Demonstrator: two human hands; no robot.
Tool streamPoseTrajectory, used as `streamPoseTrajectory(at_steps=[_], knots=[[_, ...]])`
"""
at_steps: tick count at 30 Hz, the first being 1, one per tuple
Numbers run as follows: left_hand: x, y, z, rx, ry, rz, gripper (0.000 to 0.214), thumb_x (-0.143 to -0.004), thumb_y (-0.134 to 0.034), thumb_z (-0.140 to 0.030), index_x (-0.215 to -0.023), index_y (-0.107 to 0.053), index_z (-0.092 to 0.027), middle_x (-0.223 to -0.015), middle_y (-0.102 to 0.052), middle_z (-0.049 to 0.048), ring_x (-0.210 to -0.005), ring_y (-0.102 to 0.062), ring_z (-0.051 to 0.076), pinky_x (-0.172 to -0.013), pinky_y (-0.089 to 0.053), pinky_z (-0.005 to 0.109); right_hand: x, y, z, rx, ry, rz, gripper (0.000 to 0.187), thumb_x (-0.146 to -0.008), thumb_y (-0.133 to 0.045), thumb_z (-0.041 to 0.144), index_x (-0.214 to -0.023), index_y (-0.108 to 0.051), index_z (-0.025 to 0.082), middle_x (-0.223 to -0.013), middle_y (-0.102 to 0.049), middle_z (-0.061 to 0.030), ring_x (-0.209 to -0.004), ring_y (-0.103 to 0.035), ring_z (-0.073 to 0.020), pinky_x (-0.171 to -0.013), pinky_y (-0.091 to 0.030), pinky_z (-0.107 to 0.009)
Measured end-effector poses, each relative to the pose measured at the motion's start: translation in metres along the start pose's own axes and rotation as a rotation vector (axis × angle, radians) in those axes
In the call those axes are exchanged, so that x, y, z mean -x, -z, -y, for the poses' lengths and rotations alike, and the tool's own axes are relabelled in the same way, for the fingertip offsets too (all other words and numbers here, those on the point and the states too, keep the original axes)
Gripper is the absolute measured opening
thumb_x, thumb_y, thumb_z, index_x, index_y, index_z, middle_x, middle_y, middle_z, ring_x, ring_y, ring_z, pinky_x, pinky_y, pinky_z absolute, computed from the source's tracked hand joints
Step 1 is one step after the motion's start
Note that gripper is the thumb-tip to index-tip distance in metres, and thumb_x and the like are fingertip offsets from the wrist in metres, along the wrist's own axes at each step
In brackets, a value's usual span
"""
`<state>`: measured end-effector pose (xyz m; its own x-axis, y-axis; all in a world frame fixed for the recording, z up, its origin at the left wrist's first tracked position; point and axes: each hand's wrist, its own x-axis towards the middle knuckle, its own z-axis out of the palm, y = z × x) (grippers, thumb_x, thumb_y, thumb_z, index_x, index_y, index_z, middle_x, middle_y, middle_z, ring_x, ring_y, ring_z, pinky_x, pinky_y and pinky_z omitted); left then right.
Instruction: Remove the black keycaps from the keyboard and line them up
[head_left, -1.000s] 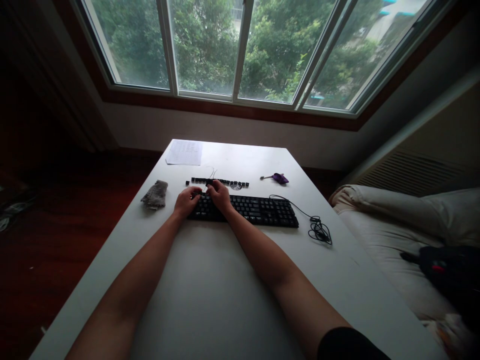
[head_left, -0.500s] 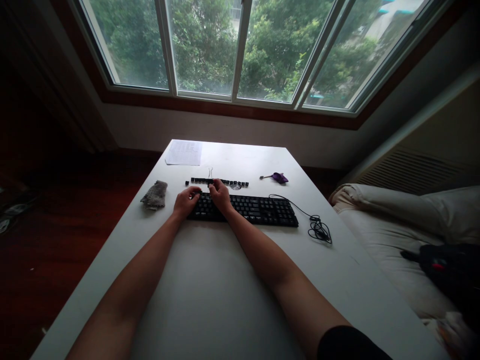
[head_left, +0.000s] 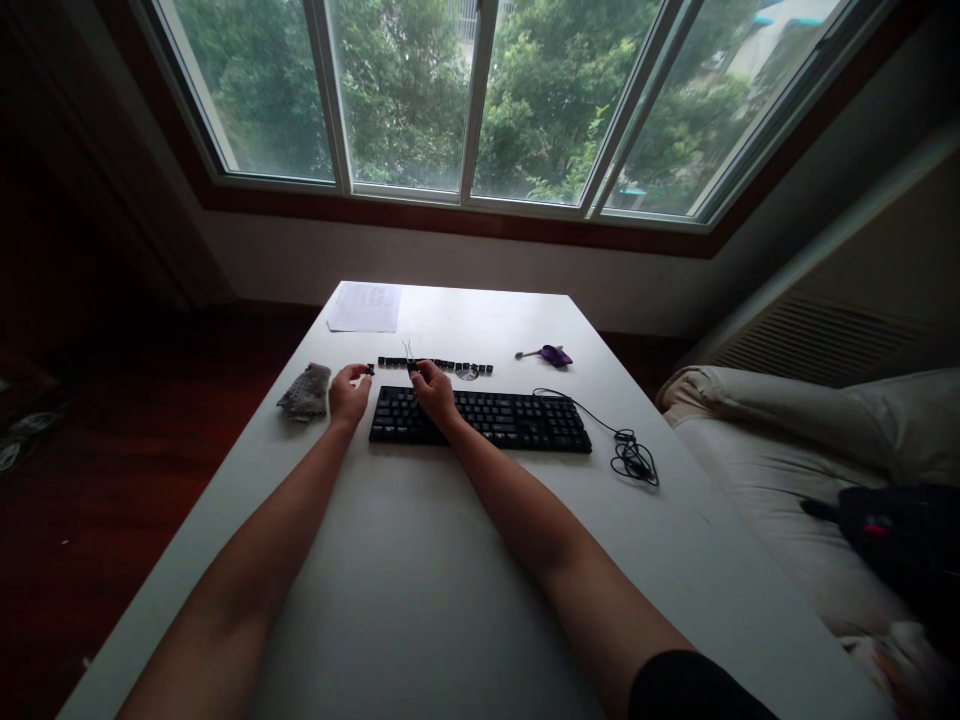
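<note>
A black keyboard (head_left: 495, 418) lies across the white table (head_left: 420, 580). Behind it runs a row of loose black keycaps (head_left: 442, 366). My left hand (head_left: 348, 392) is off the keyboard's left end, fingers pinched on a small black keycap (head_left: 369, 370). My right hand (head_left: 432, 386) hovers over the keyboard's upper left part, pinched on a thin wire keycap puller (head_left: 409, 352) that sticks up beside the keycap row.
A grey cloth (head_left: 306, 391) lies left of my left hand. A paper sheet (head_left: 365, 307) is at the far left corner, a purple brush (head_left: 553, 354) at the back right. The keyboard's coiled cable (head_left: 634, 460) lies right. A bed with a pillow (head_left: 810, 420) borders the table.
My left hand left the keyboard and moved left and back, now pinching a keycap. My right hand shifted slightly left with the wire puller.
</note>
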<state>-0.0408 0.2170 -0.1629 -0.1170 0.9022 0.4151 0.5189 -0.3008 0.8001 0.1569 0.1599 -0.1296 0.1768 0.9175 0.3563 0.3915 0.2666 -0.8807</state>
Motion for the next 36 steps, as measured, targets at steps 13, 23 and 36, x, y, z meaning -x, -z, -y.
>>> streamPoseTrajectory(at_steps=[13, 23, 36], knots=[[-0.024, -0.015, -0.008, -0.434, -0.181, 0.105, 0.02, -0.084, -0.065, -0.027, -0.102, -0.073, -0.028, -0.126, -0.057, 0.0081, -0.12, -0.048, 0.033, -0.101, -0.042, 0.046, -0.002, 0.0, -0.007, -0.013, 0.003, -0.009, 0.025, -0.088, -0.05, 0.044, -0.094, -0.062, 0.023, -0.068, -0.056, 0.0039, -0.061, -0.05, -0.0143, -0.062, -0.04, -0.025], [-0.036, -0.021, -0.002, -0.479, -0.084, 0.173, 0.021, -0.083, -0.064, -0.025, -0.101, -0.074, -0.03, -0.131, -0.056, 0.0074, -0.123, -0.045, 0.032, -0.102, -0.043, 0.047, -0.002, 0.0, -0.006, 0.01, -0.002, 0.002, 0.023, -0.089, -0.05, 0.043, -0.093, -0.061, 0.024, -0.068, -0.056, 0.0038, -0.061, -0.05, -0.0146, -0.061, -0.04, -0.025], [-0.036, -0.026, 0.001, -0.474, -0.136, 0.138, 0.023, -0.083, -0.061, -0.026, -0.104, -0.072, -0.027, -0.124, -0.058, 0.0084, -0.117, -0.05, 0.031, -0.101, -0.044, 0.045, 0.0, 0.005, 0.003, 0.025, 0.002, 0.011, 0.022, -0.089, -0.049, 0.041, -0.092, -0.061, 0.023, -0.067, -0.056, 0.0036, -0.061, -0.051, -0.0149, -0.062, -0.04, -0.025]])
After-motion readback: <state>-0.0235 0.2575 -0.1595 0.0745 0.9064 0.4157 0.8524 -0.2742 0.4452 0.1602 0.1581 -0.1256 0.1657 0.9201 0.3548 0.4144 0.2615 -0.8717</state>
